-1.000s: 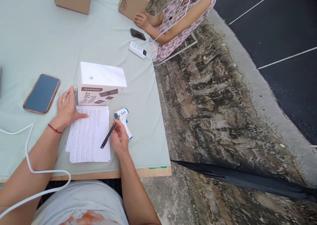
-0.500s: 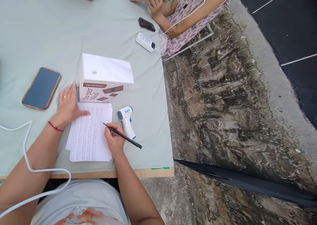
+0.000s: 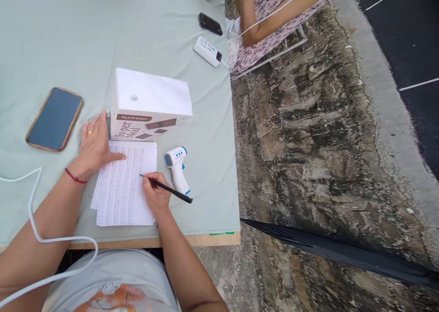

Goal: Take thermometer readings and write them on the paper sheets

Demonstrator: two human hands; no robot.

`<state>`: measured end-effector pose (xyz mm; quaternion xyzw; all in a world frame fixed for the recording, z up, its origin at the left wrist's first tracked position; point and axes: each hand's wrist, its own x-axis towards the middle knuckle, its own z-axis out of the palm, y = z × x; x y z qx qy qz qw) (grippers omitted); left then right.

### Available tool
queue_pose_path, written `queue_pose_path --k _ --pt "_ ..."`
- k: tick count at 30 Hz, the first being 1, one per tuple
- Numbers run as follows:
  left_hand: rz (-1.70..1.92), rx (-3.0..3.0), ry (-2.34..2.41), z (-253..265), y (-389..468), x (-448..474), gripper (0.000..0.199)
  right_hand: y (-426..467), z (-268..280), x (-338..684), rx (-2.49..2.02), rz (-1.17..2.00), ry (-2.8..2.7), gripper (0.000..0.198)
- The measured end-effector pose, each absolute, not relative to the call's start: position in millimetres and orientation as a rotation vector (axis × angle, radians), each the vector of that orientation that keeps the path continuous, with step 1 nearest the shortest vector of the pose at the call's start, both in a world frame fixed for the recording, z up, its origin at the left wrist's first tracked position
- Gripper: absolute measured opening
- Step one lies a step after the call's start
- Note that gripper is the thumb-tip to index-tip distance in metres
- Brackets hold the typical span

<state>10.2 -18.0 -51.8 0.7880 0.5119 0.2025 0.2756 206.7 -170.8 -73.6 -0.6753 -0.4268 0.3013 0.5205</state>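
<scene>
since a second ago, the pen (image 3: 174, 192) has turned its tip to the papers (image 3: 120, 188) near the front edge of the table (image 3: 219, 239). hold the papers flat and the pen softly. right hand (image 3: 157, 194) pinches the pen, tail sticking out behind; left hand (image 3: 94, 142), thumb spread, covers the papers' far left corner.

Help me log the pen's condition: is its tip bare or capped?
Bare: the black pen, held in the right hand, shows a thin, uncovered point aimed at the written sheet.
</scene>
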Motion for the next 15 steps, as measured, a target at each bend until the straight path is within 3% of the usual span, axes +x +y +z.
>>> queue_pose_path --k 15 --pt "0.502 2.084 1.4 -45.3 -18.8 12.9 0.15 -170.6 -75.4 206.9 -1.641 0.717 -1.061 0.014"
